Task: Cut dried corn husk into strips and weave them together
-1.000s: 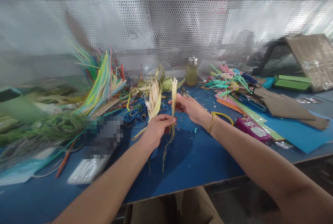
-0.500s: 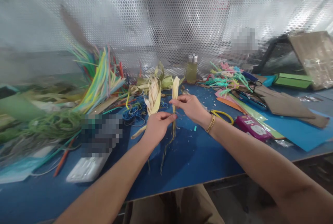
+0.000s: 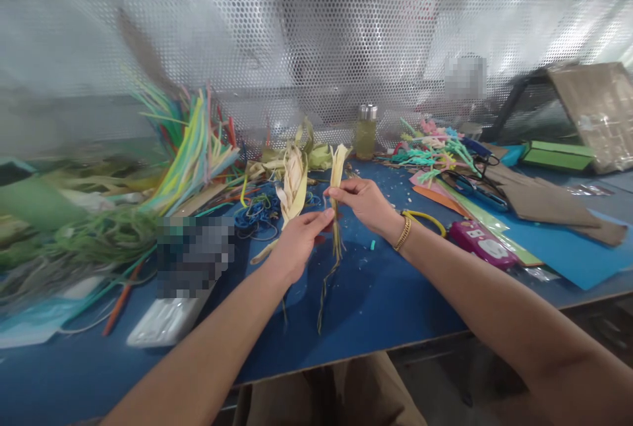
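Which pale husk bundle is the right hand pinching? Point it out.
The slim bundle, upright between the thumb and fingers of the right hand; the broader, layered bundle to its left is outside that hand's grip.

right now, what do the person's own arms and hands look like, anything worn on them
Both the left hand and right hand are ungloved, with no rings that I can make out. The left forearm and right forearm are bare, no sleeves in view. A gold-coloured, linked-looking bracelet circles the right wrist.
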A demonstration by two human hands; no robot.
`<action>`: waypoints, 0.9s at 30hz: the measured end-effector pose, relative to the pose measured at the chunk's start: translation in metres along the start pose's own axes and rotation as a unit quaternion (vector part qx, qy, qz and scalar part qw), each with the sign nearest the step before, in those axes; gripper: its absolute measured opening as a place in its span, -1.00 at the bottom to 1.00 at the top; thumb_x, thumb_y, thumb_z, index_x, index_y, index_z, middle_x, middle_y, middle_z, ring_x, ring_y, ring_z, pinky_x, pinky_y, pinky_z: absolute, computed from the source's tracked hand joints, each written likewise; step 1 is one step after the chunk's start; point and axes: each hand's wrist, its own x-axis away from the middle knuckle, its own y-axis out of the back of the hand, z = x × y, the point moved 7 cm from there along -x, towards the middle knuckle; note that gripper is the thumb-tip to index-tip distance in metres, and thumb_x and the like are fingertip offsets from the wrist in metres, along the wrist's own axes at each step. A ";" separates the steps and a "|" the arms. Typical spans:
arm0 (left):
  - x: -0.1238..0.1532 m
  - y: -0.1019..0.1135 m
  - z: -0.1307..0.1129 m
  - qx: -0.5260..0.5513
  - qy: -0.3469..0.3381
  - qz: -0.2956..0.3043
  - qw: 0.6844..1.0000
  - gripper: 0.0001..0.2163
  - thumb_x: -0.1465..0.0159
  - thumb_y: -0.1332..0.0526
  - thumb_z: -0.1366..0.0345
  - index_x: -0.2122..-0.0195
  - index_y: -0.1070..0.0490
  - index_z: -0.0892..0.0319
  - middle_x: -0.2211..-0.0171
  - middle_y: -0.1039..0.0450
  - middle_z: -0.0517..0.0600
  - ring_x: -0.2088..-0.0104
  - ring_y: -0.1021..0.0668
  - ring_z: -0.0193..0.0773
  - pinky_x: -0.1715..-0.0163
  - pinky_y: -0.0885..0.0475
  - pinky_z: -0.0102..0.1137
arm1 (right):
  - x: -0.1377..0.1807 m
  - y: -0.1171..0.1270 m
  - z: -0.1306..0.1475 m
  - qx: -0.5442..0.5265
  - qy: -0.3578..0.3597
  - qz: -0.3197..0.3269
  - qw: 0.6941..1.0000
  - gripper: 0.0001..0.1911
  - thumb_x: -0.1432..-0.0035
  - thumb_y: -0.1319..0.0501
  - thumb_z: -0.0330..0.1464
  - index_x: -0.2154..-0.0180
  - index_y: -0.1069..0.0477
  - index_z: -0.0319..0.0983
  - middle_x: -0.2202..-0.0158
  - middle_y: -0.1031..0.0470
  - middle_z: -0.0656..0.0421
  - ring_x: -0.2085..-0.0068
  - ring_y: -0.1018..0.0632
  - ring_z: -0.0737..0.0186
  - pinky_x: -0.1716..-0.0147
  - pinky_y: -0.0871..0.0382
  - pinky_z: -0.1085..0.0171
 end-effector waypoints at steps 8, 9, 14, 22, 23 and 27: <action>0.000 0.002 -0.007 0.002 -0.031 -0.036 0.999 -0.77 0.06 -0.43 0.14 0.53 -0.52 0.19 0.56 -0.40 -0.09 0.48 -0.33 -0.34 0.39 -0.19 -0.38 | 0.002 -0.004 -0.002 -0.020 -0.010 -0.008 1.000 -0.71 -0.02 -0.31 -0.15 0.46 -0.52 -0.26 0.54 -0.40 0.25 0.45 -0.34 0.38 0.40 -0.28 0.32; 0.000 0.002 -0.006 0.004 -0.023 -0.032 0.999 -0.77 0.06 -0.43 0.13 0.52 -0.53 0.19 0.55 -0.40 -0.09 0.48 -0.34 -0.35 0.39 -0.19 -0.39 | 0.001 -0.003 -0.002 -0.018 -0.010 -0.009 1.000 -0.71 -0.01 -0.32 -0.14 0.45 -0.53 -0.26 0.54 -0.40 0.25 0.45 -0.33 0.38 0.40 -0.27 0.32; -0.003 0.001 0.004 0.030 0.042 0.032 0.998 -0.66 0.00 -0.42 0.07 0.25 -0.59 0.15 0.26 -0.56 0.03 0.27 -0.48 -0.25 0.28 -0.27 -0.37 | -0.002 0.007 -0.005 0.018 -0.002 -0.034 0.999 -0.70 -0.01 -0.31 -0.14 0.48 -0.52 -0.27 0.51 -0.43 0.22 0.44 -0.34 0.37 0.40 -0.27 0.33; -0.004 -0.002 0.012 0.008 0.076 0.066 0.995 -0.72 0.04 -0.45 0.16 0.34 -0.62 0.20 0.28 -0.60 0.11 0.35 -0.50 -0.28 0.36 -0.27 -0.40 | -0.002 0.008 -0.012 0.036 -0.026 -0.027 0.999 -0.66 -0.04 -0.30 -0.10 0.43 -0.52 -0.28 0.49 -0.47 0.20 0.45 -0.39 0.36 0.41 -0.30 0.34; -0.005 -0.001 0.013 0.015 0.078 0.057 0.995 -0.72 0.05 -0.46 0.16 0.34 -0.61 0.20 0.29 -0.60 0.11 0.37 -0.50 -0.29 0.38 -0.27 -0.41 | -0.003 0.008 -0.012 0.058 -0.034 -0.007 0.998 -0.64 -0.07 -0.27 -0.08 0.39 -0.53 -0.27 0.45 -0.51 0.17 0.43 -0.43 0.34 0.40 -0.31 0.34; -0.011 0.010 0.017 0.063 0.077 0.003 0.995 -0.68 0.07 -0.47 0.19 0.29 -0.61 0.20 0.37 -0.59 0.06 0.50 -0.44 -0.40 0.47 -0.24 -0.47 | -0.006 0.030 -0.003 0.270 -0.052 0.044 0.960 -0.55 -0.26 -0.05 -0.06 0.20 -0.53 -0.24 0.24 -0.59 0.05 0.32 -0.55 0.26 0.35 -0.34 0.34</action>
